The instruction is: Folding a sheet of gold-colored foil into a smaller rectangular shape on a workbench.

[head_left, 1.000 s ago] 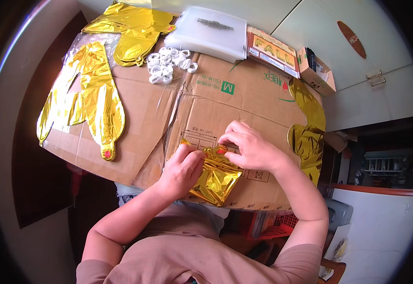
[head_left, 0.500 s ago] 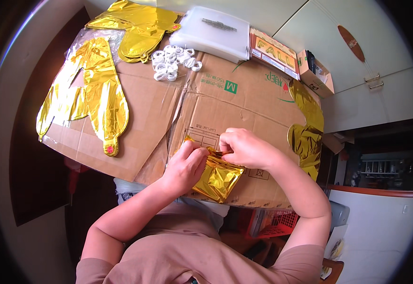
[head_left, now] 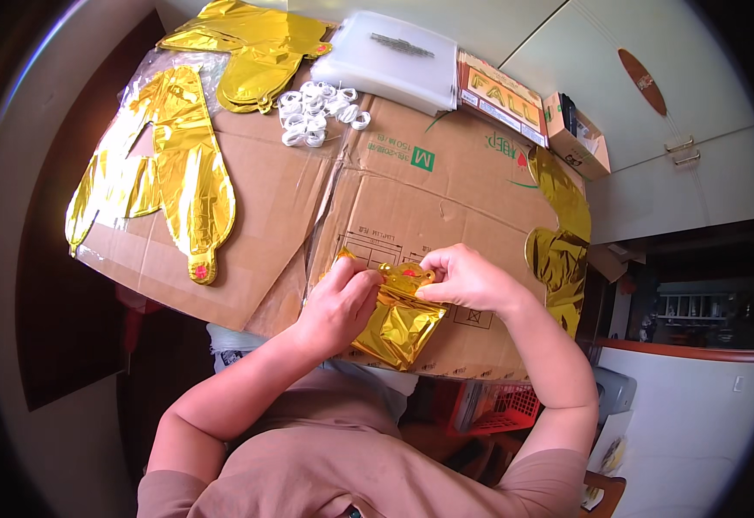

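A folded gold foil balloon (head_left: 401, 331) lies at the near edge of the cardboard, between my hands. My left hand (head_left: 341, 298) is closed in a pinch on its upper left part. My right hand (head_left: 465, 278) pinches the upper right end, thumb below and fingers above. Between the two hands a flap with a small red mark shows on the foil. A small gold corner sticks up beyond my left fingers. The fingertips of my left hand are partly hidden.
Flattened cardboard (head_left: 265, 173) covers the table. An A-shaped gold foil balloon (head_left: 189, 155) lies left, another gold balloon (head_left: 260, 65) behind it, and a curved one (head_left: 558, 250) at the right edge. White ribbon coils (head_left: 312, 112), a translucent box (head_left: 386, 65) and a small carton (head_left: 580, 138) stand at the back.
My right hand has shifted slightly right and its grip has turned, uncovering the red-marked flap. My left hand stays in place on the foil.
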### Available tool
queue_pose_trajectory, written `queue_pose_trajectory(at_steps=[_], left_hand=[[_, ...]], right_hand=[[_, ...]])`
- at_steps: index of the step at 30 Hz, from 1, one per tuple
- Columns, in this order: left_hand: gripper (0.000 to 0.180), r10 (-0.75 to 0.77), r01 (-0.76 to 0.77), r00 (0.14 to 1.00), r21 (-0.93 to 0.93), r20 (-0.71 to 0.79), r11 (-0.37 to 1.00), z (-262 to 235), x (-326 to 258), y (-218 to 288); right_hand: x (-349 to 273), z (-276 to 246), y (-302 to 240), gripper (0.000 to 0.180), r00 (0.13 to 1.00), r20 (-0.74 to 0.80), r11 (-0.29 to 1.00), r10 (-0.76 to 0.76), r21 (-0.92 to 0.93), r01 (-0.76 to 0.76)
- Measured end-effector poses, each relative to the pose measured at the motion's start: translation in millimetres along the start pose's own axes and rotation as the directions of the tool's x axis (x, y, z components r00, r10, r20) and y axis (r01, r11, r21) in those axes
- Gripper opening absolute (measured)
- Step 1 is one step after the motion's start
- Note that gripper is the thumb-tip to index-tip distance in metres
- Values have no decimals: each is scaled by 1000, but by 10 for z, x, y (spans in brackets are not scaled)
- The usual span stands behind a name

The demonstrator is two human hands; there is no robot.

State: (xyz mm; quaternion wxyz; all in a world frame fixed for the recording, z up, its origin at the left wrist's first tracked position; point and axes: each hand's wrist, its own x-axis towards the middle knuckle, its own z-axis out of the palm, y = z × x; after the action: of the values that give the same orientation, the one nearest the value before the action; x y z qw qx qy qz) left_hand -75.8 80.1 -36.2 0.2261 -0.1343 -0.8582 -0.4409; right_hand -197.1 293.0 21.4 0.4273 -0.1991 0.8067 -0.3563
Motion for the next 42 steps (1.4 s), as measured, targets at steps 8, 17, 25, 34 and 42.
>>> queue_pose_trajectory(at_steps=[8, 17, 25, 34, 42], left_hand=[[18, 6, -6, 1000, 11, 1, 1000, 12, -4, -9], [21, 21, -21, 1000, 19, 2, 1000, 18, -11, -18], [22, 15, -15, 1000, 12, 25, 1000, 2, -13, -14], [20, 9, -9, 1000, -1, 1, 1000, 4, 7, 9], [21, 8, -8, 1000, -1, -2, 1000, 10, -9, -7]], right_hand=[[-66, 162, -142, 20, 918, -146, 860, -369, -428, 277], [-109, 41, -121, 22, 943, -92, 912, -321, -298, 281], [-32, 192, -99, 12, 904, -140, 794, -403, -545, 269], [-36, -42, -117, 19, 931, 64, 915, -361, -168, 366], [18, -144, -60, 24, 951, 170, 966, -260, 40, 257]])
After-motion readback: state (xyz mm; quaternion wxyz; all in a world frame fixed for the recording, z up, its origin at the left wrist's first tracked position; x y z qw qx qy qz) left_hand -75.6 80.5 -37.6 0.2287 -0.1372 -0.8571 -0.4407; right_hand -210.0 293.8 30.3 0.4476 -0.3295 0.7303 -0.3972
